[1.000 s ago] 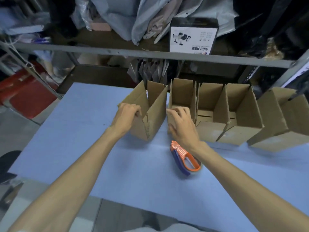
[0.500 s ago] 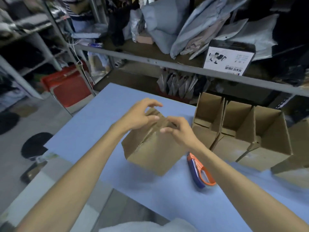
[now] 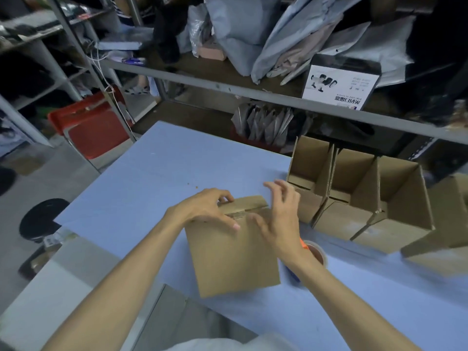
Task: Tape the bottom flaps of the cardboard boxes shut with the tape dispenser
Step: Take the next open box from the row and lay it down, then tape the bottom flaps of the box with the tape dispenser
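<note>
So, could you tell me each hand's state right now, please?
Left hand: grips the brown cardboard box at its flaps.
Right hand: open, fingers spread over it.

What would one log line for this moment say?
stage: flaps folded, untaped | left hand holds box flaps down | right hand open, thumb on box | tape dispenser on table, below right wrist
</note>
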`<state>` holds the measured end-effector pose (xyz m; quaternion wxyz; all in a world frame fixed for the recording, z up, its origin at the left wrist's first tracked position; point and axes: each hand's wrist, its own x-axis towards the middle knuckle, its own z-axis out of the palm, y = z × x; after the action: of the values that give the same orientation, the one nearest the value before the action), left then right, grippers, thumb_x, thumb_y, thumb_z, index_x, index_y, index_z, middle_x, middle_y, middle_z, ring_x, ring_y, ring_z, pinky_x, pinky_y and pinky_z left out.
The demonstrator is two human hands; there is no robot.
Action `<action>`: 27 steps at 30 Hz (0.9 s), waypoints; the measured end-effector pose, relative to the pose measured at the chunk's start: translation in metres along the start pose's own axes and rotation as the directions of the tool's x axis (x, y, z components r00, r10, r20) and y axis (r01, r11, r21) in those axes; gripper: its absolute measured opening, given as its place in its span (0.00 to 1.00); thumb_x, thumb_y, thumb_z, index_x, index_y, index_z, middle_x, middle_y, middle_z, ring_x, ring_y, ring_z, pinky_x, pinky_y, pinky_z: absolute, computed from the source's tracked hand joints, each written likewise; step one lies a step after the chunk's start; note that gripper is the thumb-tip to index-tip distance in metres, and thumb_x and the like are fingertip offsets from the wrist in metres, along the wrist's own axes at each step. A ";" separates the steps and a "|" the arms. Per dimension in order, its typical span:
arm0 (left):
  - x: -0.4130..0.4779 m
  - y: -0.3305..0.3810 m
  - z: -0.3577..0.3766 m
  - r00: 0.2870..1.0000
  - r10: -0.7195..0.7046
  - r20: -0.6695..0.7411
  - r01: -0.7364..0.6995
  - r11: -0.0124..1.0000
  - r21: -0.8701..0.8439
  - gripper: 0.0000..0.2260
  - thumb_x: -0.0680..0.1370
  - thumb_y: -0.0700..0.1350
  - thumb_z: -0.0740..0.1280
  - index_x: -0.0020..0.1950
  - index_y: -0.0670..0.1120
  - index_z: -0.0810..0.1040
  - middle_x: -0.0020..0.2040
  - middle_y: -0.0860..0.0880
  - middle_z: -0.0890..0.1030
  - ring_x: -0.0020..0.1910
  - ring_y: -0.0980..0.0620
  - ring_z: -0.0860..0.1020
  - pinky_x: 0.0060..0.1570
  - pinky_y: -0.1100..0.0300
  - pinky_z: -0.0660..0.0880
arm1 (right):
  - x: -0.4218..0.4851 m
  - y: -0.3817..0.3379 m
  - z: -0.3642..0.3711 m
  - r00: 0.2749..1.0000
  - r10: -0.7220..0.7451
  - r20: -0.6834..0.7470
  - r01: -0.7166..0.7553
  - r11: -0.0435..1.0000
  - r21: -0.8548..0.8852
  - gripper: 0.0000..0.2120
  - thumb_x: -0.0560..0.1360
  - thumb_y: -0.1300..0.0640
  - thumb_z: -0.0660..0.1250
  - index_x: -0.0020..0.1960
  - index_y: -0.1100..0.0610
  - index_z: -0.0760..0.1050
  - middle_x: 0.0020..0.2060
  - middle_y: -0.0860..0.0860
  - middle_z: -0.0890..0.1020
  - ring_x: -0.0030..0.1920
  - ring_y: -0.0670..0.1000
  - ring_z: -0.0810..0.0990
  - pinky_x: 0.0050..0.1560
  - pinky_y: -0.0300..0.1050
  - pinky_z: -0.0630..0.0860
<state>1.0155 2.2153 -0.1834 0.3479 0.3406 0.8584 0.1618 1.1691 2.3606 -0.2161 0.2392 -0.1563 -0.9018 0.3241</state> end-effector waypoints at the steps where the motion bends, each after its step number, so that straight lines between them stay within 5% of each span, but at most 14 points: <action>1: 0.003 0.002 0.002 1.000 0.012 0.011 -0.012 1.000 0.012 0.34 0.56 0.68 0.76 0.60 0.64 0.73 0.59 0.61 0.74 0.61 0.57 0.73 0.58 0.53 0.73 | 0.002 0.001 -0.003 0.991 -0.072 0.114 0.072 0.997 -0.002 0.24 0.69 0.55 0.75 0.63 0.55 0.73 0.62 0.53 0.72 0.63 0.52 0.68 0.56 0.41 0.67; 4: 0.012 0.009 0.006 0.999 0.023 0.035 -0.025 0.998 0.052 0.35 0.53 0.69 0.76 0.59 0.65 0.75 0.59 0.61 0.74 0.60 0.58 0.73 0.60 0.52 0.73 | -0.004 0.005 -0.004 0.959 -0.078 0.274 0.065 0.996 0.055 0.09 0.72 0.58 0.72 0.52 0.52 0.81 0.50 0.43 0.83 0.53 0.48 0.79 0.46 0.51 0.78; 7: 0.020 0.015 0.008 0.997 0.077 -0.029 -0.074 0.993 0.089 0.31 0.53 0.70 0.75 0.54 0.62 0.79 0.54 0.62 0.78 0.56 0.60 0.75 0.58 0.53 0.74 | -0.012 0.006 0.002 0.993 -0.016 0.120 0.016 1.000 0.000 0.05 0.73 0.58 0.70 0.48 0.51 0.83 0.44 0.44 0.85 0.46 0.52 0.82 0.41 0.51 0.78; 10: 0.025 0.011 0.010 0.956 0.148 -0.253 -0.112 0.982 0.149 0.21 0.61 0.69 0.72 0.48 0.60 0.82 0.48 0.59 0.81 0.53 0.57 0.76 0.59 0.50 0.69 | -0.012 0.012 0.004 0.991 0.134 0.016 -0.133 0.991 -0.032 0.03 0.73 0.53 0.71 0.46 0.50 0.83 0.38 0.47 0.84 0.40 0.52 0.81 0.38 0.50 0.75; 13: 0.032 0.002 0.019 0.923 0.169 -0.345 -0.210 0.974 -0.086 0.08 0.69 0.56 0.72 0.46 0.58 0.84 0.48 0.57 0.81 0.53 0.57 0.76 0.58 0.52 0.70 | -0.017 0.016 0.006 0.955 0.295 0.010 -0.296 0.954 0.042 0.04 0.73 0.52 0.70 0.45 0.50 0.83 0.39 0.45 0.84 0.41 0.48 0.80 0.41 0.48 0.74; 16: 0.042 0.003 0.032 0.944 0.195 -0.267 -0.250 0.950 -0.189 0.03 0.70 0.43 0.74 0.41 0.51 0.85 0.44 0.53 0.82 0.47 0.56 0.79 0.53 0.56 0.74 | -0.032 0.017 0.019 0.931 0.347 0.115 -0.354 0.934 0.049 0.05 0.73 0.55 0.68 0.48 0.53 0.80 0.41 0.45 0.83 0.43 0.49 0.81 0.44 0.46 0.74; 19: 0.058 0.014 0.047 0.967 0.235 -0.100 -0.246 0.962 -0.116 0.03 0.69 0.42 0.74 0.39 0.50 0.84 0.42 0.54 0.82 0.45 0.58 0.79 0.50 0.59 0.74 | -0.046 0.022 0.032 0.873 0.437 0.218 -0.450 0.893 0.011 0.13 0.75 0.49 0.66 0.57 0.54 0.76 0.48 0.47 0.82 0.47 0.51 0.80 0.48 0.47 0.74; 27: 0.093 0.043 0.090 0.944 0.294 0.148 -0.309 0.947 0.085 0.03 0.68 0.40 0.74 0.38 0.47 0.84 0.39 0.51 0.84 0.40 0.55 0.80 0.41 0.62 0.70 | -0.072 0.041 0.040 0.789 0.595 0.155 -0.584 0.804 -0.112 0.16 0.78 0.49 0.63 0.39 0.60 0.71 0.36 0.56 0.80 0.40 0.58 0.76 0.39 0.51 0.69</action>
<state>1.0506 2.3144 -0.2701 0.3568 0.4962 0.7783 0.1438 1.2131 2.3394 -0.2934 0.0379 -0.4064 -0.8350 0.3691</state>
